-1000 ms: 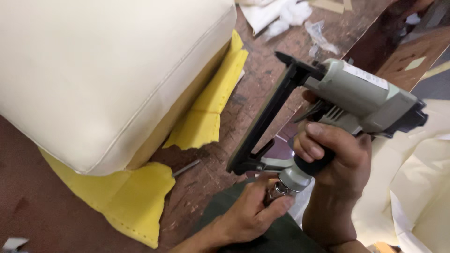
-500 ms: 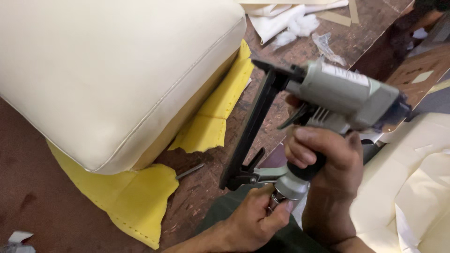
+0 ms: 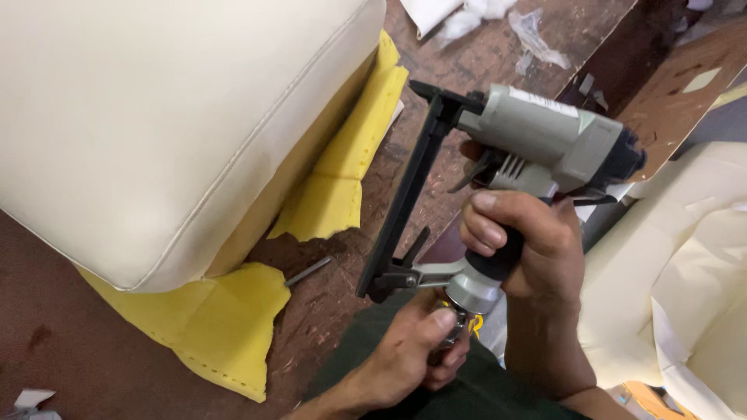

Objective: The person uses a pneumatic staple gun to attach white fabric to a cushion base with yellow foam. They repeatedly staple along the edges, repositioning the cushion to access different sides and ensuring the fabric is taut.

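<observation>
My right hand [image 3: 529, 241] grips the black handle of a grey pneumatic staple gun [image 3: 545, 144], held up in the air with its long black magazine [image 3: 405, 198] slanting down to the left. My left hand [image 3: 412, 350] is below it, fingers pinched on the metal air fitting [image 3: 455, 330] at the base of the handle. A large cream upholstered cushion [image 3: 156, 117] lies to the left on the brown worktable [image 3: 342, 288], resting on pieces of yellow foam [image 3: 334, 187].
A small metal bolt or pin [image 3: 307, 272] lies on the table by the yellow foam. Cream fabric sheets [image 3: 685, 272] are piled at the right. White scraps and clear plastic [image 3: 537, 35] lie at the table's far edge.
The staple gun and both hands have shifted a little left and down in view, and the cushion fills more of the view. The left hand stays on the fitting.
</observation>
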